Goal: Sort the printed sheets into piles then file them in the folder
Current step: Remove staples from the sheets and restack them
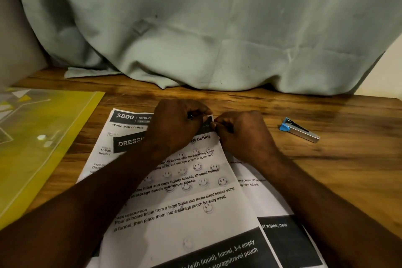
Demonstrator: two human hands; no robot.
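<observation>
Pinching top sheet (185,202) corner: left hand (176,128), right hand (241,135), fingers curled, knuckles up; seemingly fingertip grip.

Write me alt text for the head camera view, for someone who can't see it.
A person's left hand and right hand pinch the top corner of overlapping printed sheets on a wooden table. A yellow folder lies to the left, a small blue and silver tool to the right, and pale cloth hangs behind.
</observation>
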